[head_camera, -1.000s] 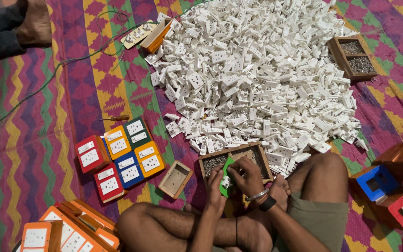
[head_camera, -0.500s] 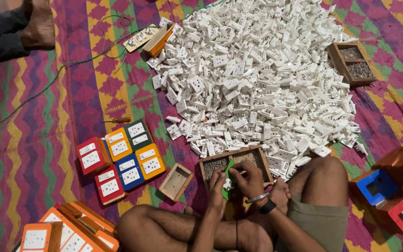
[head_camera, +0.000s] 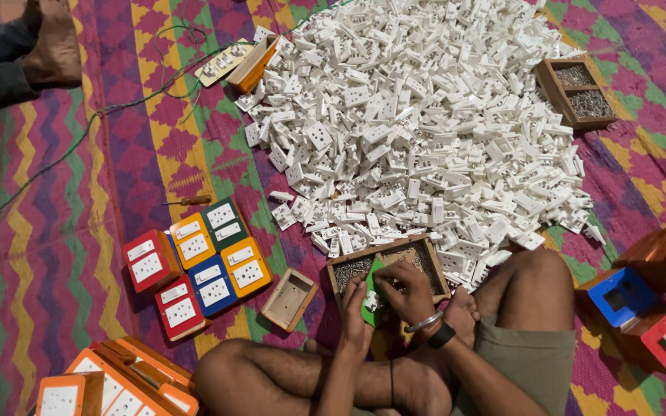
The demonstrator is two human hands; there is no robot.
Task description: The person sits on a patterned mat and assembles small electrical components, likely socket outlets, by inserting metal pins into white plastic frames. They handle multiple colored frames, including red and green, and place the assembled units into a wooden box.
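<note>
White socket pile [head_camera: 425,131] ahead (rug [head_camera: 63,231] leftward open)

A large heap of socket parts [head_camera: 425,131] is spread across the upper centre and right of the frame. A compartmented tray [head_camera: 577,91] is set at its upper right edge. A second tray of screws [head_camera: 388,266] is placed at the heap's lower edge, lower centre. Just below it, a small box [head_camera: 374,291] is held between the left hand [head_camera: 354,312] and right hand [head_camera: 408,291]. An open box [head_camera: 290,299] lies left of them. Finished switch boxes [head_camera: 194,266] are grouped further left. More boxes [head_camera: 645,304] are stacked at lower right.
</note>
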